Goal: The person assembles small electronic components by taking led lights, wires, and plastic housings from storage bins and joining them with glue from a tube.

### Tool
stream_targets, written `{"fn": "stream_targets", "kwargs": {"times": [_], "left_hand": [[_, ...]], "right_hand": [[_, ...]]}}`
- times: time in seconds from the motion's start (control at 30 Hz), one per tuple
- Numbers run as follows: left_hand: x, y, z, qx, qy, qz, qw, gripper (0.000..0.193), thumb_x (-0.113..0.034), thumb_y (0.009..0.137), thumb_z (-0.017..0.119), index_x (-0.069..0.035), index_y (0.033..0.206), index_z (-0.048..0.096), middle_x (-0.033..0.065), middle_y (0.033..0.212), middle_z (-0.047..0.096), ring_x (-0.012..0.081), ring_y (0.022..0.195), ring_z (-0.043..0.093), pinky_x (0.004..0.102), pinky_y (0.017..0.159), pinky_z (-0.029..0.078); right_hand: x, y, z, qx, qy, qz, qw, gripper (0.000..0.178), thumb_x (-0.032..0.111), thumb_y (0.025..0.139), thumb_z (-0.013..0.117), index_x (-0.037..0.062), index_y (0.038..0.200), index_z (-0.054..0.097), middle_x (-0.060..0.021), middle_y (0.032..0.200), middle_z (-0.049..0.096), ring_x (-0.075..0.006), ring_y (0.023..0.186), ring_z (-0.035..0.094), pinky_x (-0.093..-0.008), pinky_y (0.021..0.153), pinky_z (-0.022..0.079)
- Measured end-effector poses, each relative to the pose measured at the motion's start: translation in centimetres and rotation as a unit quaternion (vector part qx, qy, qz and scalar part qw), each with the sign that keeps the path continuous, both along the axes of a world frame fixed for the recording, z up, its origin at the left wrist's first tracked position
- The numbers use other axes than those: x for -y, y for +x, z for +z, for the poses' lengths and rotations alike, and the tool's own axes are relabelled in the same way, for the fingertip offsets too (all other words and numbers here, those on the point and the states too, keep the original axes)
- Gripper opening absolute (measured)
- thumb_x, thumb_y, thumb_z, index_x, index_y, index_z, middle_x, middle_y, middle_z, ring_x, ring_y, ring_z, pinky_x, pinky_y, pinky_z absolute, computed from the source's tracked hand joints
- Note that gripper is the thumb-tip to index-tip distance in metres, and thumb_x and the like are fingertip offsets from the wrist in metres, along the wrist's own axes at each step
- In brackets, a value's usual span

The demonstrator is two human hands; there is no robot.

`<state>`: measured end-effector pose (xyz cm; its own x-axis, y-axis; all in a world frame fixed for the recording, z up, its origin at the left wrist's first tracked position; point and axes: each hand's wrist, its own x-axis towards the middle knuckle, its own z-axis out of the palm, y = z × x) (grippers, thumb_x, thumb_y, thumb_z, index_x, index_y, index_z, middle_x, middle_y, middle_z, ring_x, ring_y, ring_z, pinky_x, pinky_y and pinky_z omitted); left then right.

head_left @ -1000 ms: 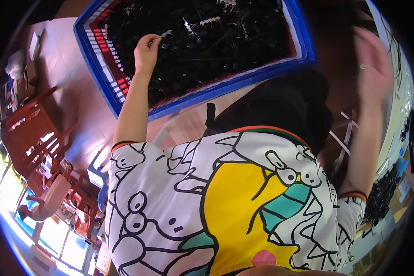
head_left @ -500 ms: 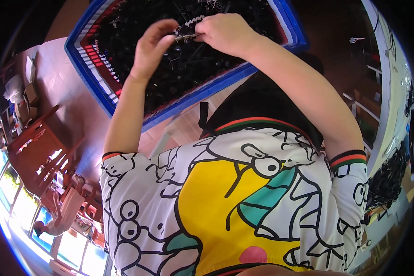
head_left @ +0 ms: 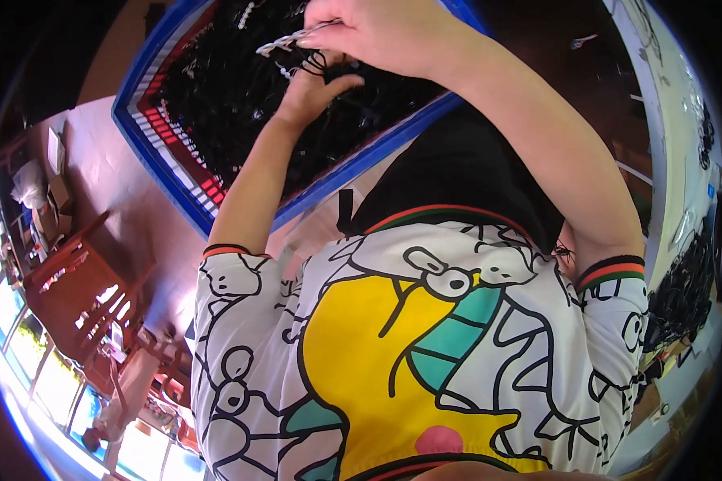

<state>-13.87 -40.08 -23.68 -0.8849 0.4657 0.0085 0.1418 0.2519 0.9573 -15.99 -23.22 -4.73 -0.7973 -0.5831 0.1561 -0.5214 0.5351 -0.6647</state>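
A pale, silvery strip with a bumpy or twisted edge [head_left: 285, 42] is pinched in my right hand [head_left: 377, 36], its free end pointing left. Just below the strip is my left hand [head_left: 306, 98], palm side up, thumb stretched out to the right. Thin black loops [head_left: 314, 64] lie against its fingers; whether they hang from the strip cannot be told. The left fingertips are partly hidden behind the strip and my right hand. Beneath both hands, a blue-rimmed bin [head_left: 162, 175] holds a heap of small black pieces [head_left: 208, 96].
A white beaded strand [head_left: 247, 14] lies on the heap. To the left are a reddish wooden chair [head_left: 76, 293] and a seated person [head_left: 128, 393]. At the right, a pale ledge [head_left: 670, 120] runs near a black pile [head_left: 682, 280].
My right hand has moved left with the strip. My left hand has let go of the strip's other end and dropped beneath it, its thumb now spread. The view has shifted slightly.
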Motion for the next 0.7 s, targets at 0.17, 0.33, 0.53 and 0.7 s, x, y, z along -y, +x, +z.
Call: {"fn": "stream_targets", "kwargs": {"times": [0.17,0.33,0.53,0.7], "left_hand": [[-3.6,0.0,1.8,0.185,0.186,0.044,0.964,0.017,-0.016,0.088,0.046,-0.005,0.077,0.052,0.0001,0.059,0.046,0.0083,0.051,0.044,0.0216,0.054,0.040],[-4.0,-1.6,9.2,0.108,0.244,0.084,0.960,0.036,-0.034,0.093,0.035,-0.005,0.073,0.046,-0.0012,0.053,0.031,0.0117,0.047,0.037,0.0281,0.054,0.041],[-5.7,-2.4,19.3,0.141,0.379,0.009,0.915,0.035,-0.036,0.092,0.034,-0.008,0.073,0.041,-0.0032,0.053,0.024,0.0108,0.049,0.027,0.0284,0.057,0.032],[-7.3,-3.7,28.0,0.116,0.380,-0.156,0.904,0.027,-0.028,0.092,0.039,-0.006,0.079,0.047,-0.0020,0.055,0.038,0.0096,0.050,0.040,0.0253,0.057,0.040]], "right_hand": [[-2.5,-0.7,-0.2,-0.025,-0.176,-0.093,0.980,0.029,0.024,0.077,0.060,-0.0022,0.090,0.058,-0.0179,0.085,0.060,-0.0249,0.072,0.059,-0.0318,0.065,0.046],[-9.7,-0.6,-3.2,0.126,-0.185,-0.173,0.959,0.037,0.026,0.078,0.062,-0.0036,0.099,0.054,-0.0099,0.090,0.058,-0.0133,0.077,0.054,-0.0252,0.070,0.044],[-11.9,3.2,-4.8,0.063,-0.049,-0.160,0.984,0.056,0.029,0.069,0.068,0.0168,0.119,0.047,-0.0087,0.115,0.048,-0.0190,0.076,0.058,-0.0333,0.059,0.046],[-9.9,2.7,0.1,0.187,-0.027,-0.054,0.980,0.076,0.023,0.068,0.071,0.0135,0.131,0.031,-0.0088,0.130,0.035,-0.0154,0.099,0.050,-0.0301,0.080,0.043]]}}
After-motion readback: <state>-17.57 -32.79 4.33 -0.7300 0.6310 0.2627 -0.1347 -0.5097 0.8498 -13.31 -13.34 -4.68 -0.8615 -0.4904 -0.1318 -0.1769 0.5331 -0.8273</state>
